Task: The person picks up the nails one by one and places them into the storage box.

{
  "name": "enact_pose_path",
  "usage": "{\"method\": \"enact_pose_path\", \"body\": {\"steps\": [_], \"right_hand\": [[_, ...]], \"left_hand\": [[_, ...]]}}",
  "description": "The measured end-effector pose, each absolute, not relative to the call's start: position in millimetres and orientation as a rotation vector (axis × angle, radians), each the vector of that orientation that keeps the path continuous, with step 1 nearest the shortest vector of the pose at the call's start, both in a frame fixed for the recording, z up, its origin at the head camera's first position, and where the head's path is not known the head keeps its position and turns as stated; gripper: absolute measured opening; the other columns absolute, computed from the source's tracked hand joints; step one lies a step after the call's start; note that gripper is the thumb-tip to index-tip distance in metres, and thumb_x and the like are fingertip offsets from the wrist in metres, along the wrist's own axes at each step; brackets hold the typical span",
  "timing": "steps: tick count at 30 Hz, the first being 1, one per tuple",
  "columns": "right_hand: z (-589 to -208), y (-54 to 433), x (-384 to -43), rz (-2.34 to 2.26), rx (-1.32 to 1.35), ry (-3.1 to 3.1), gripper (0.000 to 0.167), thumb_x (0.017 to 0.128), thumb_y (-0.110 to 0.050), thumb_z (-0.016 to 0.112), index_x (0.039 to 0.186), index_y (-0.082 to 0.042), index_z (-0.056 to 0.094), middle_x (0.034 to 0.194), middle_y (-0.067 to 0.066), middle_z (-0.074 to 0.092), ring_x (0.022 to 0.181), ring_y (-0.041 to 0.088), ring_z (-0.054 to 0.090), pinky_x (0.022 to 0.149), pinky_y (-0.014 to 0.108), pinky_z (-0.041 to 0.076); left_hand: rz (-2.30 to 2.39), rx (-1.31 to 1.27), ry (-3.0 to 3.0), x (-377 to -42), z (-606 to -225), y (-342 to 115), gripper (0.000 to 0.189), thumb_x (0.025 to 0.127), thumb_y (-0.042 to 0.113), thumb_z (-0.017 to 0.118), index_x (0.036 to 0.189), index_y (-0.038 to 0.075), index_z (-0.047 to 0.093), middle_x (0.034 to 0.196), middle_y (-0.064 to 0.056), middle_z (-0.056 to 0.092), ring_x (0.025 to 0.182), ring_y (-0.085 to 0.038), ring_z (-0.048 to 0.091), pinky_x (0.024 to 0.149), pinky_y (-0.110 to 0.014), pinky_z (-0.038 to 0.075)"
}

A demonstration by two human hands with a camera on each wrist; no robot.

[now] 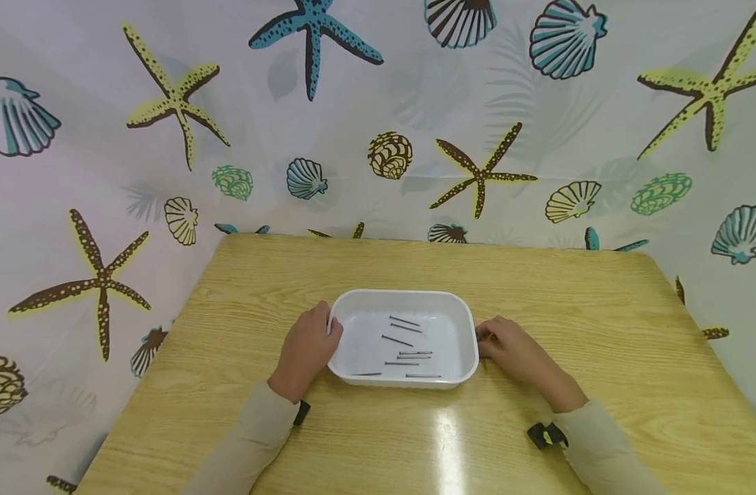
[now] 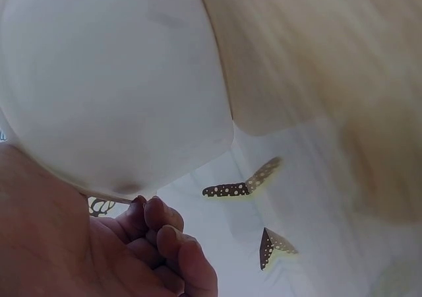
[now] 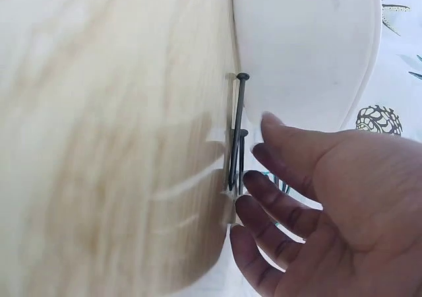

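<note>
A white plastic tray (image 1: 359,337) stands on the wooden table with several dark nails (image 1: 397,342) lying scattered on its floor. My left hand (image 1: 306,350) grips the tray's left end, thumb over the rim and fingers outside, against the wall (image 2: 119,92) in the left wrist view. At the opposite end, my right hand (image 1: 514,352) is low beside the tray, its fingers loosely bent. In the right wrist view two nails (image 3: 237,132) lie on the table along the tray's outer wall, close to the fingertips (image 3: 254,181); thumb and fingers stand apart, pinching nothing.
The wooden table (image 1: 278,275) extends around the tray on all sides. Behind it and at both sides hangs a white cloth (image 1: 365,103) printed with starfish and shells. Dark straps (image 1: 546,435) sit at the wrists by the beige sleeves.
</note>
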State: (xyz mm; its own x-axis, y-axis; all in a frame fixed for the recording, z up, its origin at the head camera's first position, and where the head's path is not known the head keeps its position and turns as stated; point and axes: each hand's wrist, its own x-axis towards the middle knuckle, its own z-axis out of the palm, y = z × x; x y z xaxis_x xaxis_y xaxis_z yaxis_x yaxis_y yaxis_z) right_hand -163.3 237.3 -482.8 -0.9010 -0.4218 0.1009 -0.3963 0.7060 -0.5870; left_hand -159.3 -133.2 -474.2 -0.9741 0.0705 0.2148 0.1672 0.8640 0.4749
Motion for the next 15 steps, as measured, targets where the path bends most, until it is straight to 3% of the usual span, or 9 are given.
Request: {"method": "enact_pose_path", "body": {"steps": [15], "right_hand": [[-489.4,241.3,-163.0,-0.955,-0.741,2.805,0.008,0.083,-0.009,0.067,0.091,-0.008,0.065,0.085,-0.002,0.061,0.082,0.014,0.057,0.073,0.033,0.048]], "left_hand": [[-0.747,-0.173,-2.841,-158.6,-474.0,-131.8,0.018,0.089,0.020,0.052,0.076,0.010,0.044,0.062,-0.003,0.042,0.054,-0.016,0.040,0.046,-0.029,0.033]]}}
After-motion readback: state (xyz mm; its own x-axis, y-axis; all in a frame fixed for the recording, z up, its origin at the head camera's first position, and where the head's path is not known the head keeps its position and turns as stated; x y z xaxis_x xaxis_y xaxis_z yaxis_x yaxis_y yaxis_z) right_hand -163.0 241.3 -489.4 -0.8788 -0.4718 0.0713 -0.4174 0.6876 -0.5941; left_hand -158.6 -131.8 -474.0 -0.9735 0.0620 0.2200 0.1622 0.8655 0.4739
